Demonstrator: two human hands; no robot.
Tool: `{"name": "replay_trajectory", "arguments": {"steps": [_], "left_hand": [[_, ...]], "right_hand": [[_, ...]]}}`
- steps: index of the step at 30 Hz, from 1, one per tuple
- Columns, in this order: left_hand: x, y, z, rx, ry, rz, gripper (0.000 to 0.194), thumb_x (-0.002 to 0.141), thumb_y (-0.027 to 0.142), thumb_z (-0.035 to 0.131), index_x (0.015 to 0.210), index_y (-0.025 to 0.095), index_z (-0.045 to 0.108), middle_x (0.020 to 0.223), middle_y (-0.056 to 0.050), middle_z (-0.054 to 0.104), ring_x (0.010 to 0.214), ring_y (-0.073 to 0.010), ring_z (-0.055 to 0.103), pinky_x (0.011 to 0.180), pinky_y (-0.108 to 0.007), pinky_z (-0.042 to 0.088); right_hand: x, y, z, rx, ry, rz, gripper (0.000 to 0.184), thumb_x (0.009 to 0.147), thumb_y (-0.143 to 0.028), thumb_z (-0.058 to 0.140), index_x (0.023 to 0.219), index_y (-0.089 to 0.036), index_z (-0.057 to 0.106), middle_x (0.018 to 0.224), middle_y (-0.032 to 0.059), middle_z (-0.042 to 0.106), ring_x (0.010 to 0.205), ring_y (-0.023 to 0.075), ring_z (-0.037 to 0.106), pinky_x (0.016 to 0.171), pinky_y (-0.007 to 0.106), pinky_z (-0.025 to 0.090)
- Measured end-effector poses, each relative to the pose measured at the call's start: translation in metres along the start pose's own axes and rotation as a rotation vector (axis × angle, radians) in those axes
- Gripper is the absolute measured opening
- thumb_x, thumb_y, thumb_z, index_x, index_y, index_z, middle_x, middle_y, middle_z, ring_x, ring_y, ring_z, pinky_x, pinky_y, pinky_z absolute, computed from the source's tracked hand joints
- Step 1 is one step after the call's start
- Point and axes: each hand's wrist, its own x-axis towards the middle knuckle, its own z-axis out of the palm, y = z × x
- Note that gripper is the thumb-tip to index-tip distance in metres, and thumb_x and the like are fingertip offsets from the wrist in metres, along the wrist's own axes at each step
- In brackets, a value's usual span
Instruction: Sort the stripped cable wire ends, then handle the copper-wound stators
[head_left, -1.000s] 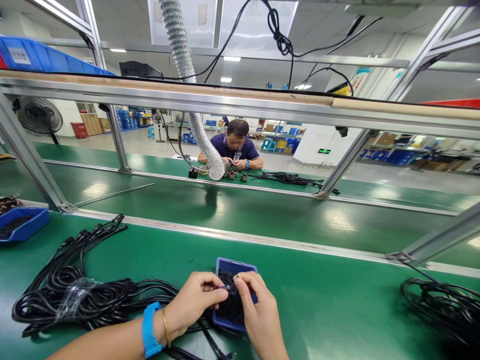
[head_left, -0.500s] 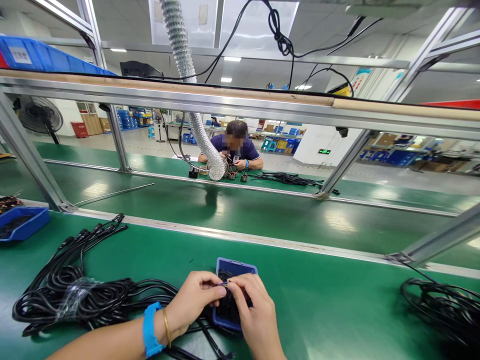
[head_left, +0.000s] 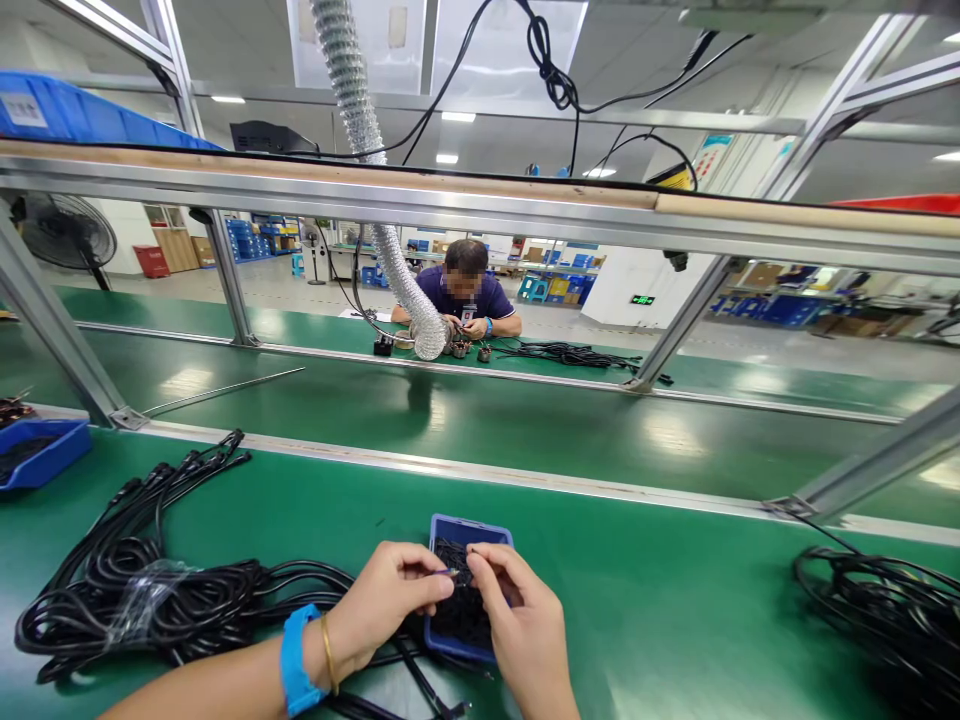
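My left hand [head_left: 396,592] is closed in a pinch over the near side of a small blue bin [head_left: 471,521]. From its fingertips sticks the end of a thin blue wire [head_left: 451,572], pointing right, with a lighter tip. Just to the right, my right hand [head_left: 526,612] pinches thumb against forefinger. A tiny dark bit shows at those fingertips, too small to name. A short gap separates the two hands. Small black pieces [head_left: 459,612] fill the bin beneath them; the hands hide part of it.
A taped bundle of black cables [head_left: 150,590] lies left, its strands running under my left forearm. More black cable [head_left: 885,610] is coiled at right. Another blue bin [head_left: 45,455] stands far left. Beyond the metal frame [head_left: 480,470], a person works beside a flexible silver duct [head_left: 397,270].
My right hand has drawn away to the right from the left fingertips, opening a gap between them. The wire end now shows. The whole view has shifted slightly.
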Motion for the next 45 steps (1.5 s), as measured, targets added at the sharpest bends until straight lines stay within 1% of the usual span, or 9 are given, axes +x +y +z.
{"name": "replay_trajectory", "arguments": {"steps": [6, 17, 20, 25, 28, 33, 37, 42, 45], "left_hand": [[0.000, 0.001, 0.000, -0.001, 0.002, -0.003, 0.046, 0.055, 0.052, 0.089, 0.067, 0.012, 0.069, 0.061, 0.002, 0.057, 0.055, -0.0107, 0.049, 0.057, -0.026, 0.039], [0.001, -0.001, -0.001, -0.003, 0.002, -0.009, 0.045, 0.054, 0.050, 0.089, 0.069, 0.013, 0.070, 0.062, 0.002, 0.059, 0.055, -0.0108, 0.049, 0.057, -0.026, 0.039], [0.002, -0.002, -0.001, -0.009, -0.006, -0.011, 0.044, 0.055, 0.049, 0.089, 0.070, 0.012, 0.070, 0.063, 0.001, 0.059, 0.056, -0.0106, 0.049, 0.058, -0.026, 0.039], [0.001, -0.003, 0.000, -0.027, 0.009, -0.001, 0.041, 0.057, 0.045, 0.088, 0.075, 0.014, 0.067, 0.063, 0.003, 0.057, 0.058, -0.0112, 0.048, 0.060, -0.026, 0.039], [0.000, -0.002, 0.000, -0.038, 0.002, 0.027, 0.030, 0.063, 0.033, 0.082, 0.080, 0.015, 0.066, 0.071, 0.001, 0.059, 0.068, -0.0135, 0.053, 0.065, -0.026, 0.040], [-0.001, 0.000, 0.000, -0.006, 0.016, 0.053, 0.022, 0.060, 0.015, 0.073, 0.072, 0.018, 0.055, 0.075, 0.001, 0.061, 0.076, -0.0149, 0.054, 0.071, -0.026, 0.041], [-0.001, 0.000, -0.002, 0.051, 0.036, 0.082, 0.028, 0.059, 0.014, 0.073, 0.064, 0.020, 0.046, 0.072, 0.000, 0.065, 0.071, -0.0144, 0.054, 0.069, -0.026, 0.040], [-0.002, -0.001, -0.004, 0.042, 0.056, 0.089, 0.033, 0.058, 0.017, 0.076, 0.061, 0.020, 0.043, 0.071, -0.001, 0.067, 0.070, -0.0147, 0.056, 0.069, -0.026, 0.042], [-0.001, -0.001, -0.003, 0.014, 0.059, 0.091, 0.036, 0.062, 0.022, 0.077, 0.062, 0.021, 0.042, 0.070, -0.001, 0.065, 0.067, -0.0144, 0.057, 0.066, -0.026, 0.043]], "right_hand": [[0.000, -0.001, -0.002, 0.023, -0.015, 0.030, 0.024, 0.086, -0.042, 0.069, 0.082, -0.020, 0.077, 0.073, 0.0056, 0.072, 0.057, 0.0180, 0.065, 0.045, 0.024, 0.051], [-0.001, 0.000, -0.001, -0.018, -0.033, -0.035, 0.019, 0.089, -0.035, 0.066, 0.082, -0.021, 0.076, 0.076, 0.0047, 0.074, 0.063, 0.0180, 0.069, 0.056, 0.023, 0.056], [0.002, -0.002, -0.003, -0.047, -0.109, -0.084, 0.016, 0.090, -0.031, 0.064, 0.083, -0.022, 0.076, 0.078, 0.0043, 0.075, 0.066, 0.0182, 0.071, 0.059, 0.023, 0.056], [0.011, -0.008, -0.016, -0.083, -0.334, -0.216, 0.019, 0.094, -0.022, 0.057, 0.095, -0.025, 0.076, 0.091, 0.0049, 0.076, 0.085, 0.0195, 0.071, 0.078, 0.028, 0.057], [0.015, -0.010, -0.022, -0.122, -0.393, -0.224, 0.021, 0.093, -0.023, 0.056, 0.103, -0.025, 0.074, 0.102, 0.0073, 0.074, 0.097, 0.0223, 0.068, 0.087, 0.035, 0.056], [0.015, -0.004, -0.019, -0.127, -0.326, -0.022, 0.012, 0.083, -0.028, 0.064, 0.088, -0.020, 0.071, 0.080, 0.0041, 0.073, 0.070, 0.0191, 0.066, 0.065, 0.029, 0.055], [0.013, 0.002, -0.015, 0.001, -0.342, 0.114, 0.019, 0.083, -0.034, 0.065, 0.091, -0.018, 0.071, 0.077, 0.0043, 0.072, 0.067, 0.0186, 0.066, 0.061, 0.027, 0.054], [0.010, -0.002, -0.011, -0.115, -0.421, 0.013, 0.013, 0.084, -0.025, 0.061, 0.078, -0.019, 0.071, 0.071, 0.0016, 0.068, 0.064, 0.0163, 0.062, 0.061, 0.026, 0.049], [0.010, -0.005, -0.013, -0.141, -0.438, -0.013, 0.012, 0.085, -0.022, 0.062, 0.087, -0.020, 0.073, 0.078, 0.0023, 0.071, 0.068, 0.0168, 0.064, 0.065, 0.026, 0.051]]}}
